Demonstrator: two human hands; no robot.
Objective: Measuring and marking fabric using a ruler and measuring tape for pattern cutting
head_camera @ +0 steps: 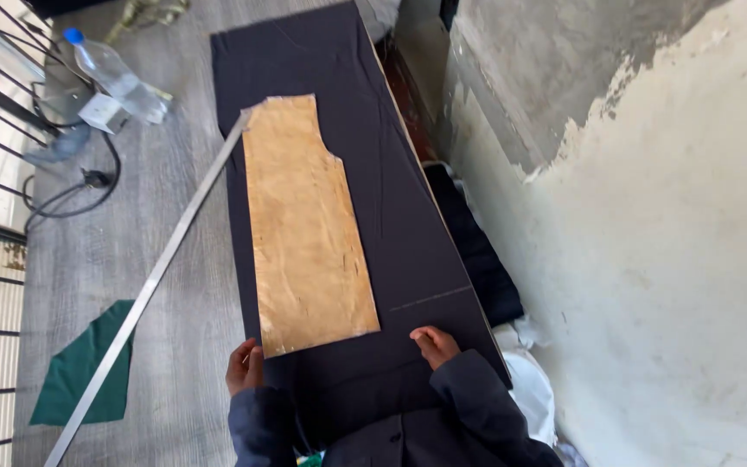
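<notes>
left hand (244,367) | fingers curled on dark cloth (408,225) | right hand (434,344) flat

From my feed, the left hand (244,367) was curled at the dark cloth (391,216) edge, its fingers (237,374) tucked under, so I couldn't tell what they gripped. The right hand (435,345) showed knuckles only. The metal ruler (153,281) ran off the bottom edge. The green fabric scrap (84,367) was partly under it. The cloth's near end was hidden by my sleeves (469,406). The plastic bottle (114,76) label was too blurred to make out.
</notes>
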